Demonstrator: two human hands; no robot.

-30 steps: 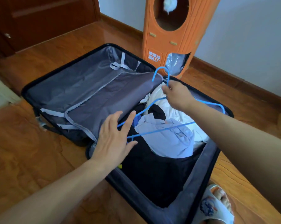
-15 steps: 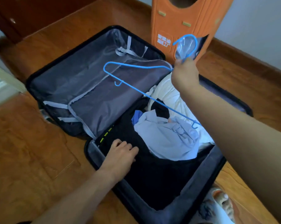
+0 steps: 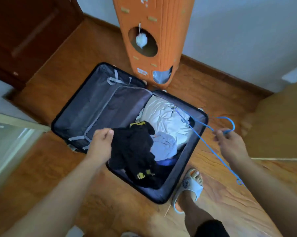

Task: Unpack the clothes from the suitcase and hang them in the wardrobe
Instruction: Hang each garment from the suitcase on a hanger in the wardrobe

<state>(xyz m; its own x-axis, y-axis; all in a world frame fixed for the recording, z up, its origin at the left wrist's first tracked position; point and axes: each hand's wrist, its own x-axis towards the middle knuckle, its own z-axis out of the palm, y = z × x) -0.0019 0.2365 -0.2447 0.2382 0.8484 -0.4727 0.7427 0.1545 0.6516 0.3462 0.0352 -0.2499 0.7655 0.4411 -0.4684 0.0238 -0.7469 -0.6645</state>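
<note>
Change since the earlier frames: the left hand (image 3: 102, 142), which was pressing flat on the dark cloth half a second ago, now grips a bunched fold of the black garment (image 3: 134, 151) and lifts it partly out of the suitcase (image 3: 197, 139); the right hand (image 3: 231, 144) has carried the blue hanger (image 3: 205, 142) from above the clothes out past the case's right wall; the view has risen, so the person appears to be standing up.

Black garment: soft, limp, seemingly thick-piled, with yellow markings. Judged light and not fragile. It will sag and trail from any single grip. Best hold for hanging is probably collar or shoulders, not visible in the bundle; it likely needs shaking out first.

Blue hanger: thin, stiff, probably plastic or coated wire, light. Right hand pinches it just below the hook, fingers curled round the neck; the bar slants down toward the person's right leg.

Suitcase: open flat on the wooden floor (image 3: 59, 177). Left half holds only a grey zipped divider and straps. Right half holds a white garment (image 3: 163, 115) at the far end, a pale blue-grey garment (image 3: 164, 144) crumpled in the middle, a strip of darker blue cloth beneath it, and the lower part of the black garment at the near end.

Also present: orange column (image 3: 154, 40) beyond the case; slippered foot (image 3: 190, 183) at its near corner. No wardrobe can be identified with certainty.
</note>
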